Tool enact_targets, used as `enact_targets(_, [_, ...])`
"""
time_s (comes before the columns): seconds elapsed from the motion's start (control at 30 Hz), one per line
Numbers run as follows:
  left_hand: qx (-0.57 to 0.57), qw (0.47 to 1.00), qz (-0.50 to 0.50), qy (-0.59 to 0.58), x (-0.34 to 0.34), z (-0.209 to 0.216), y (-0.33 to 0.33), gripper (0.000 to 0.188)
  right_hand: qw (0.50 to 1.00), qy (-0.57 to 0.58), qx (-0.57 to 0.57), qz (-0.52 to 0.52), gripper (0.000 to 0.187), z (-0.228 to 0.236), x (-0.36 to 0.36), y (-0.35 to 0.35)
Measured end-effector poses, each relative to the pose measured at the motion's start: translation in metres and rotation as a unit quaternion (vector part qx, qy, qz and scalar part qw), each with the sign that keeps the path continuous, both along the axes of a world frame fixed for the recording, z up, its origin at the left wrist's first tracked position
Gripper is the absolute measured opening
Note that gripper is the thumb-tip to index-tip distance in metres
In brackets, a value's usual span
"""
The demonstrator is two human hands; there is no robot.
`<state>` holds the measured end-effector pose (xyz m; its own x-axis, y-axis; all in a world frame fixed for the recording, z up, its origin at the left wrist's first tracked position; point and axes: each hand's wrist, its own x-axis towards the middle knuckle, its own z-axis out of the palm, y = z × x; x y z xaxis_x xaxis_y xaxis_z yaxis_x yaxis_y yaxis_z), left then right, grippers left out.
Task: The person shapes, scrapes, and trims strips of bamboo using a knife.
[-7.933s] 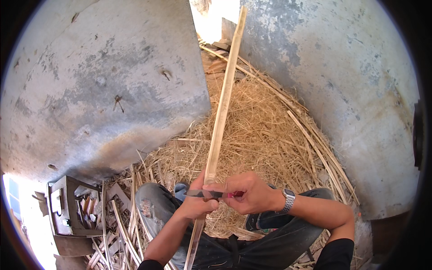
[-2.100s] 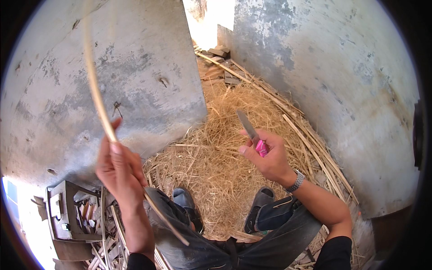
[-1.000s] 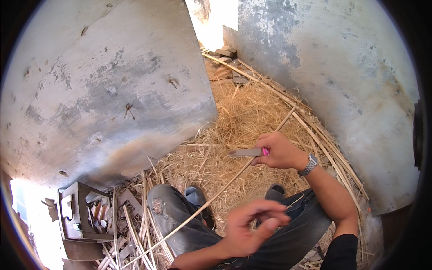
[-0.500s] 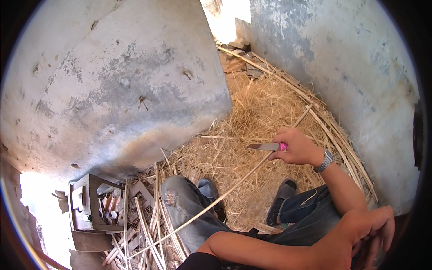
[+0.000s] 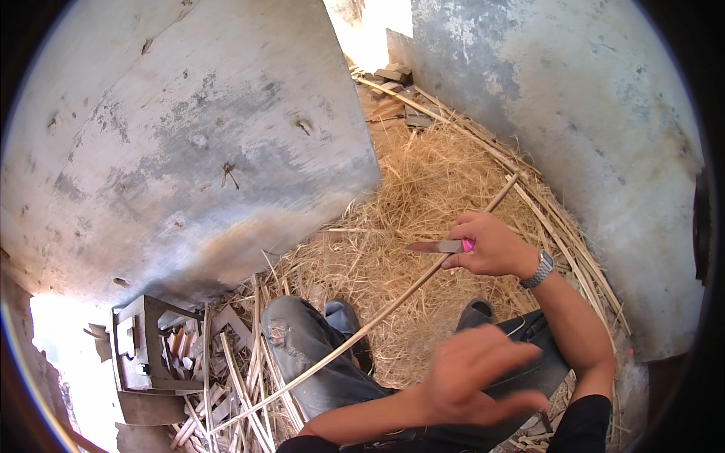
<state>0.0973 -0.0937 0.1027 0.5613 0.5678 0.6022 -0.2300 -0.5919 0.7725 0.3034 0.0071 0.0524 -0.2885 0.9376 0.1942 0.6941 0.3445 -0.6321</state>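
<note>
the right hand (image 5: 491,243) is wrapped around both the pink-handled knife (image 5: 438,246) and the thin stick (image 5: 355,336). the stick's long end runs down to 8 o'clock, over loose sticks (image 5: 240,381). the bare blade points to 9 o'clock. the left hand (image 5: 472,370), at 6 o'clock from the right one, is blurry, fingers spread, nothing seen in it. coming up too fast, it could get cut. if the long end snagged, the stick could twist against the blade.
</note>
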Motion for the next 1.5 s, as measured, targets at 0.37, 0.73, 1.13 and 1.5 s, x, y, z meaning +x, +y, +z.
enact_targets(0.37, [-0.278,0.873,0.038,0.4,-0.14,-0.107,0.066,0.029,0.967,-0.016,0.153,-0.201,0.041,0.017,0.001,-0.006])
enact_targets(0.73, [-0.565,0.799,-0.151,0.14,-0.115,-0.129,0.082,0.029,0.99,0.05,0.08,-0.104,0.03,0.005,-0.044,-0.021])
enact_targets(1.13, [-0.608,0.78,-0.143,0.032,-0.107,-0.153,0.072,0.027,0.985,-0.149,-0.024,-0.089,0.054,-0.043,-0.072,-0.023])
enact_targets(1.5, [-0.557,0.814,-0.119,0.116,-0.133,-0.159,0.058,0.026,0.967,-0.216,0.036,-0.131,0.067,-0.044,-0.041,0.005])
